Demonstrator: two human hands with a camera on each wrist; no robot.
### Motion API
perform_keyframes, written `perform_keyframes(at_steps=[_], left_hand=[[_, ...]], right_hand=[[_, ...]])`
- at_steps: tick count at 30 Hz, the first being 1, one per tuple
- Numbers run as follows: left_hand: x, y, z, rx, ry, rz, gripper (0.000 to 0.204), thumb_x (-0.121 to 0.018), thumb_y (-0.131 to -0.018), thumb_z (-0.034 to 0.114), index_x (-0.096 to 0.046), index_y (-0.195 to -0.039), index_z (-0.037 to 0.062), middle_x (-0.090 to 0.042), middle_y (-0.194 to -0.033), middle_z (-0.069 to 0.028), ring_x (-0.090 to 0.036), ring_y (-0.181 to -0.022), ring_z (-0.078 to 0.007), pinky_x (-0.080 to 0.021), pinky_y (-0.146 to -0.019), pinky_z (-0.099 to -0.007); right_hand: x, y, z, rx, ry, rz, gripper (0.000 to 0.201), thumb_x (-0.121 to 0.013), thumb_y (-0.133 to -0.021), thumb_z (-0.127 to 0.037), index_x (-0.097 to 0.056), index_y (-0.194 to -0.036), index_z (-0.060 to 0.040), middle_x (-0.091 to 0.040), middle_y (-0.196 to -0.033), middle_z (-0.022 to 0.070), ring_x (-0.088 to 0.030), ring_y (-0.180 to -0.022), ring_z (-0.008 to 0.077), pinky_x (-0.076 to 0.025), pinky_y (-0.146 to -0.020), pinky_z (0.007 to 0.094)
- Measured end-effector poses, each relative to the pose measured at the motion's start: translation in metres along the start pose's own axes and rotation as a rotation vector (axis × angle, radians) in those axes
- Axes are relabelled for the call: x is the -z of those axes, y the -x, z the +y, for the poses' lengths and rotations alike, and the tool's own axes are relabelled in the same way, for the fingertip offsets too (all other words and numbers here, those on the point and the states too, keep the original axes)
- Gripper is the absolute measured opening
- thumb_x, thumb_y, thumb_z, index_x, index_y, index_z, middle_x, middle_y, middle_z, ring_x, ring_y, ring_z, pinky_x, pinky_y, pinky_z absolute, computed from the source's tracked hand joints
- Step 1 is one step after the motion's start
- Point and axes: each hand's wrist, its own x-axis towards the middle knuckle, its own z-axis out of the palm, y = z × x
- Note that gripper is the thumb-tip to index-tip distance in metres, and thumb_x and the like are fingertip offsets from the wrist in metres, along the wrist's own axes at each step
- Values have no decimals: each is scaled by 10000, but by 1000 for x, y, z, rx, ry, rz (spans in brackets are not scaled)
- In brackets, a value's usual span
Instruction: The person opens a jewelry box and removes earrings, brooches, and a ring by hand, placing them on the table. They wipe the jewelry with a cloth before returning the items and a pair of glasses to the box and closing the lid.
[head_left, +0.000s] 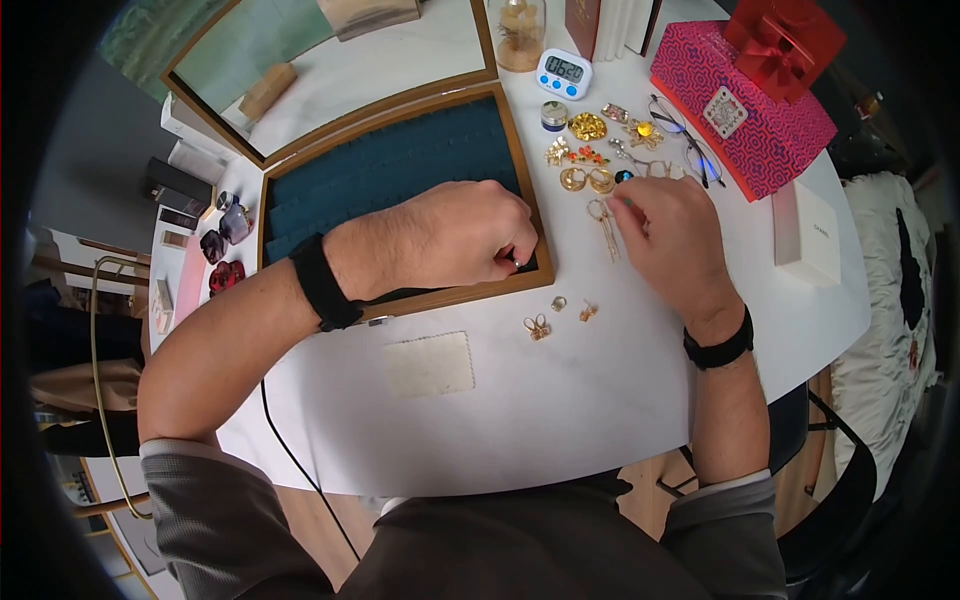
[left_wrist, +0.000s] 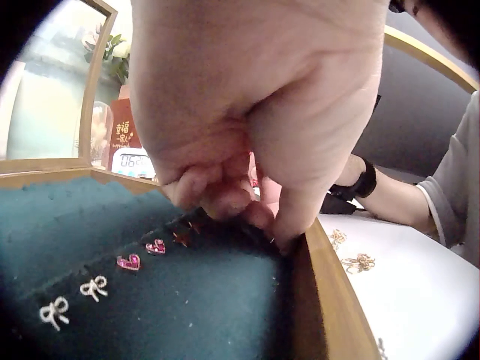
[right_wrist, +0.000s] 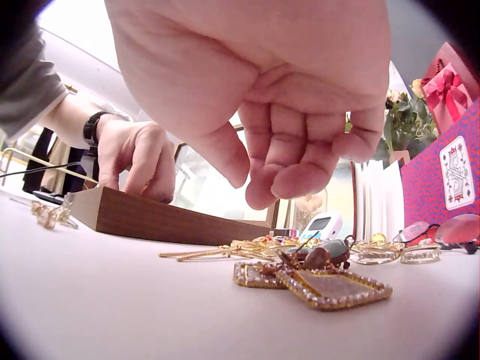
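My left hand reaches over the front right corner of a wooden jewelry box, its fingers curled down at the dark green lining. A small shiny earring shows at those fingertips, mostly hidden. In the left wrist view, pairs of bow earrings, pink heart earrings and star earrings sit in the lining beside this hand. My right hand hovers by long gold earrings, fingers loosely bent and holding nothing. Square-framed earrings lie below it in the right wrist view.
Gold rings and earrings lie before the box, near a cream cloth. Behind the right hand are brooches, glasses, a timer and a patterned gift box. The box's glass lid stands raised.
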Motion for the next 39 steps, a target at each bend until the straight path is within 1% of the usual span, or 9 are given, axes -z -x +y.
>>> perform_keyframes(at_steps=[6, 8, 14, 17, 23, 27, 30, 33, 39], left_hand=[[-1, -4, -4, 1, -10, -17, 47, -805, -884, 66, -777, -917, 46, -666, -838, -73, -712, -814, -275, -584, -733, -412], [-4, -5, -6, -74, -82, -2, 61, -809, -899, 87, -776, -919, 40, -676, -868, -73, -711, -829, -293, -582, -745, -416], [-8, -1, -10, -157, -25, 63, 53, -803, -911, 87, -782, -928, 41, -703, -929, -65, -716, -848, -299, -584, -753, -418], [-8, 1, -10, -174, -28, 45, 42, -801, -913, 85, -786, -926, 47, -712, -938, -56, -719, -856, -296, -586, -749, -421], [-4, -3, -11, -175, -61, 2, 32, -795, -922, 83, -783, -916, 54, -708, -919, -51, -718, -843, -292, -583, -736, -423], [-5, -4, -12, -204, -49, 29, 41, -796, -926, 88, -783, -915, 51, -706, -903, -50, -719, -837, -288, -581, -736, -423], [-5, -3, -12, -171, -25, 17, 53, -799, -929, 97, -786, -916, 48, -705, -889, -51, -719, -837, -288, -578, -736, -418], [-8, -4, -14, -197, 32, 52, 38, -798, -917, 73, -786, -910, 38, -706, -888, -61, -718, -831, -291, -575, -736, -414], [-4, -7, -14, -138, 72, -1, 31, -785, -880, 20, -789, -911, 21, -712, -888, -86, -716, -822, -298, -574, -733, -407]], right_hand=[[-1, 0, -1, -4, -2, 6, 142, -714, -959, -117, -697, -849, -30, -704, -773, 148, -668, -753, 362, -502, -778, 465], [-1, 2, -1, -7, -4, 5, 140, -714, -959, -116, -698, -849, -31, -704, -773, 147, -668, -752, 360, -503, -778, 465], [-3, 2, 0, -4, -2, 10, 150, -721, -956, -118, -692, -838, -31, -701, -766, 145, -666, -747, 355, -498, -770, 460], [-4, 1, -1, 10, 7, 10, 162, -726, -953, -119, -682, -825, -30, -695, -758, 144, -662, -742, 354, -493, -764, 459], [-4, 1, -2, 3, 2, 8, 170, -730, -952, -116, -674, -817, -29, -690, -756, 143, -658, -739, 354, -490, -762, 457], [-3, 1, -1, 8, 1, 18, 165, -729, -953, -117, -678, -823, -29, -691, -759, 145, -658, -743, 356, -490, -761, 457], [-3, 2, -2, 9, 1, 12, 162, -729, -952, -119, -682, -826, -27, -693, -762, 146, -658, -745, 357, -490, -762, 458], [-2, 0, -2, 14, 6, 10, 164, -731, -951, -121, -684, -827, -25, -696, -766, 146, -659, -746, 358, -491, -764, 457], [-3, 0, -2, 9, 1, 5, 166, -734, -952, -124, -688, -827, -24, -707, -780, 144, -661, -751, 360, -494, -766, 459]])
